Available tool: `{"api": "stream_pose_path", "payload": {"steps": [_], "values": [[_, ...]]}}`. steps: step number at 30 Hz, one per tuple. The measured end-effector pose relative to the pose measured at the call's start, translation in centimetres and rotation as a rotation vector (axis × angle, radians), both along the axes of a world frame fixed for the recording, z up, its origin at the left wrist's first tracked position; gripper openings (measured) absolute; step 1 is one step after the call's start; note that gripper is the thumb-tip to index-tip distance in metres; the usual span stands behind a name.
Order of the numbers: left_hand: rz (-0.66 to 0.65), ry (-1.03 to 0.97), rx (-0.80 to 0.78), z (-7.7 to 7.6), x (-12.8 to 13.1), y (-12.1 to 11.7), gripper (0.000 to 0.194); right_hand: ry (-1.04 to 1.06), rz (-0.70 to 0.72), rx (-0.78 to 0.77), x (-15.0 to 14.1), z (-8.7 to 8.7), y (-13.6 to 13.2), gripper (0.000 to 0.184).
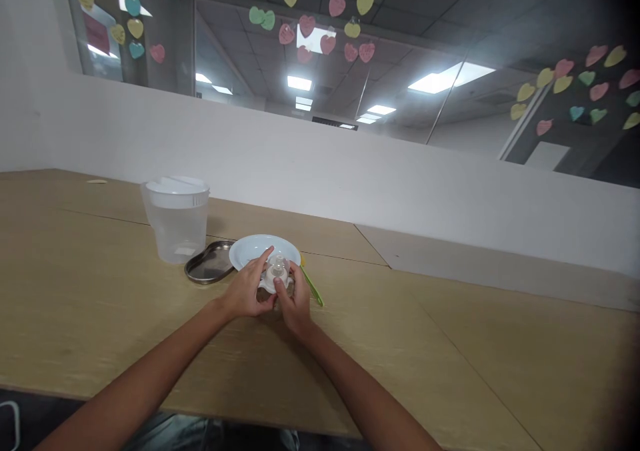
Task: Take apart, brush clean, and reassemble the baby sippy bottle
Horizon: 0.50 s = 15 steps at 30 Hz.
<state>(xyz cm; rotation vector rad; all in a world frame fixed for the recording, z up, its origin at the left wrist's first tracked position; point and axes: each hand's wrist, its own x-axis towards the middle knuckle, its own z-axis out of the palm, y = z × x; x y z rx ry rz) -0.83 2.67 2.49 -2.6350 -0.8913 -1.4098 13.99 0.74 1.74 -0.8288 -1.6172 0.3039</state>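
Just in front of the white bowl (253, 244), on the side toward the person, both hands meet around a small baby bottle (278, 271) with a clear domed top and a white collar. The likeliest trouble, in my judgement, is a slip: the smooth, rounded top gives little to hold, and if the right thumb lost its place the bottle could tip or twist out toward the bowl. A turn of the right wrist could also knock the green-handled brush (313, 288), which lies just right of the bowl, close beside those knuckles.

The right hand (297, 303) is closed on the bottle — thumb pressed to the front of the collar, other fingers wrapping its right side. The left hand (245, 291) makes a wide curve on the other side, index finger reaching up toward the bowl's rim and thumb low, with a gap between them; whether it grips or only steadies the bottle, I cannot tell.

Immediately left of the bowl, the metal tray (213, 263) sits flat on the tabletop (125, 291), its right end against or very near the rim. Farther left stands the pitcher (179, 227), upright under its white lid. Beyond the bowl rise a white wall (280, 164) and, above it, a window dotted with heart-shaped notes (367, 53).
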Motion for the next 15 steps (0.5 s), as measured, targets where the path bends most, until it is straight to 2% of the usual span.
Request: {"api": "stream_pose_path", "payload": {"steps": [4, 15], "values": [[0.003, 0.021, 0.057, 0.11, -0.01, -0.06, 0.095, 0.031, 0.029, -0.043, 0.04, 0.15, 0.1, 0.033], [0.004, 0.034, 0.068, 0.14, 0.14, 0.03, 0.095, 0.168, 0.05, -0.165, -0.35, 0.8, 0.0, 0.032]]}}
